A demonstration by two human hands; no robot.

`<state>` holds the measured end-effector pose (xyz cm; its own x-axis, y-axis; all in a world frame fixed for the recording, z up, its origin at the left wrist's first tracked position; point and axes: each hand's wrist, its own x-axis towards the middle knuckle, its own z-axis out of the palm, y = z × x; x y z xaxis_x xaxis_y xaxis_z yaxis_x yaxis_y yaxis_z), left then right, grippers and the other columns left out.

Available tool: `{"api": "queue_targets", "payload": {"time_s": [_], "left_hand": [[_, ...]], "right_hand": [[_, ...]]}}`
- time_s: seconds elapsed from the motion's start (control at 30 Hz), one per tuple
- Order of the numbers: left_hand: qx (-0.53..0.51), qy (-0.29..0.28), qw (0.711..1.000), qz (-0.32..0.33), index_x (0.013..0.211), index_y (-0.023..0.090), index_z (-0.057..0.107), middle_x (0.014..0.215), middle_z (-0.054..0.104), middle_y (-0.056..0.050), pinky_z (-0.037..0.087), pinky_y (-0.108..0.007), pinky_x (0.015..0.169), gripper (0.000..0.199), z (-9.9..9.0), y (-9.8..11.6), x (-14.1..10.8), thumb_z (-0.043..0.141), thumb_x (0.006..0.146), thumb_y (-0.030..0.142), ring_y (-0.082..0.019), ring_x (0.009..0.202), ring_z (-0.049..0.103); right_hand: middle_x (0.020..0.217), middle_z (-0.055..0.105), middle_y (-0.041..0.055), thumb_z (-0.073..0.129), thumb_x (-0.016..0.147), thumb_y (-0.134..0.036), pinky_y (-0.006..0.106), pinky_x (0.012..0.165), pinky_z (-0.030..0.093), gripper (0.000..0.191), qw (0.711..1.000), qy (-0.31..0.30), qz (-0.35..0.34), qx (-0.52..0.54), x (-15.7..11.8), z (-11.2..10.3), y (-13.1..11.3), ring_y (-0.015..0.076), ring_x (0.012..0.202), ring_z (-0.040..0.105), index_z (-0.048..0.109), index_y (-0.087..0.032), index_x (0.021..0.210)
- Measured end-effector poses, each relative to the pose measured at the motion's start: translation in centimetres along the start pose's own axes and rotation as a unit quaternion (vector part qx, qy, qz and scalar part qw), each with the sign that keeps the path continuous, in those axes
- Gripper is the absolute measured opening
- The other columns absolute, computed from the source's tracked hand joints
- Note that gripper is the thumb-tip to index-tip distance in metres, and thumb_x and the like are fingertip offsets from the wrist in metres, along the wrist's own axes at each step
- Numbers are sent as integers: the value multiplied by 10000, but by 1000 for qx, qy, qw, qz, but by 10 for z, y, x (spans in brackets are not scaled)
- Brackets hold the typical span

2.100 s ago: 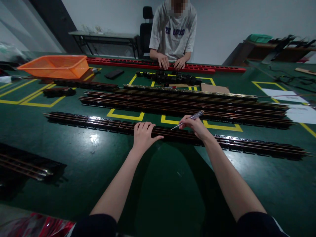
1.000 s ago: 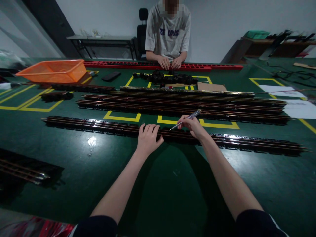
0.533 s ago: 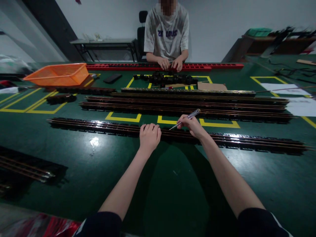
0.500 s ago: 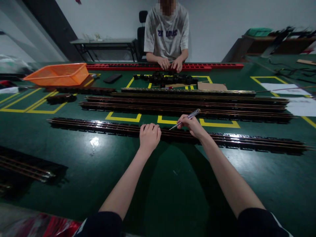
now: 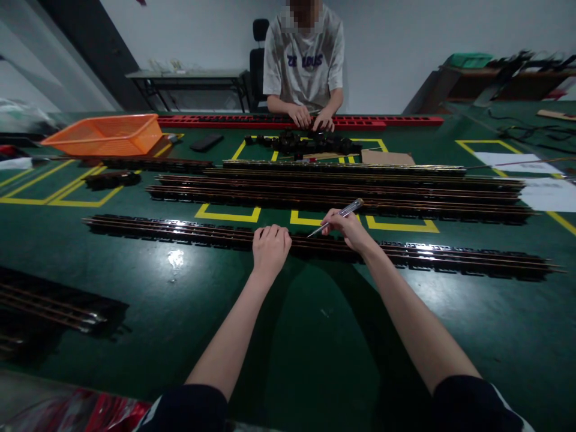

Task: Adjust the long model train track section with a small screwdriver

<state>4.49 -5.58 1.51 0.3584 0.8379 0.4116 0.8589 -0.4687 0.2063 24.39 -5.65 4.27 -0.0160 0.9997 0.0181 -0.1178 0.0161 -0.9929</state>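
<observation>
A long black slotted strip with copper-coloured rods (image 5: pixel 216 234) lies across the table in front of me. My left hand (image 5: pixel 271 249) is curled over its middle, fingers bent over the far edge and gripping it. Just to the right, my right hand (image 5: pixel 346 229) is closed around a slim screwdriver (image 5: pixel 348 208) with a clear handle. The screwdriver slants down to the left, its tip at the strip between my hands. Whatever the tip meets there is too dark and small to make out.
Several similar strips (image 5: pixel 342 195) lie parallel beyond, and more (image 5: pixel 49 306) sit at the near left. An orange basket (image 5: pixel 108 137) stands at the far left. Across the green table (image 5: pixel 202 336), a person (image 5: pixel 303 66) handles dark parts near long red frames (image 5: pixel 405 122).
The strip under my hands has slid slightly to the left, my left hand moving with it. My right hand keeps the screwdriver at nearly the same spot and angle.
</observation>
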Motion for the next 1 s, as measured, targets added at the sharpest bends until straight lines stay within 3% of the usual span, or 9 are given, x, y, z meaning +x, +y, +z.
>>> {"api": "queue_targets", "payload": {"time_s": [0.53, 0.83, 1.0], "left_hand": [[22, 33, 999, -17, 874, 164, 664, 893, 690, -48, 366, -351, 857, 326, -13, -41, -7, 340, 893, 192, -191, 858, 595], [12, 31, 999, -24, 880, 157, 666, 896, 689, -52, 361, -357, 861, 339, -13, -42, -7, 330, 897, 201, -192, 856, 593], [8, 20, 999, -31, 892, 149, 668, 901, 688, -50, 361, -359, 874, 346, -13, -42, -7, 326, 901, 202, -187, 861, 597]], "right_hand": [[491, 589, -10, 599, 626, -238, 249, 556, 465, 101, 999, -32, -10, 13, 15, 43, 7, 108, 493, 566, 592, -166, 556], [635, 656, 13, 599, 695, -235, 269, 643, 489, 87, 997, -71, -10, -21, 5, 30, 7, 130, 634, 624, 626, -157, 668], [585, 637, 6, 577, 682, -219, 270, 632, 483, 86, 998, -57, -7, -18, 3, 19, 5, 124, 589, 605, 613, -159, 632]]}}
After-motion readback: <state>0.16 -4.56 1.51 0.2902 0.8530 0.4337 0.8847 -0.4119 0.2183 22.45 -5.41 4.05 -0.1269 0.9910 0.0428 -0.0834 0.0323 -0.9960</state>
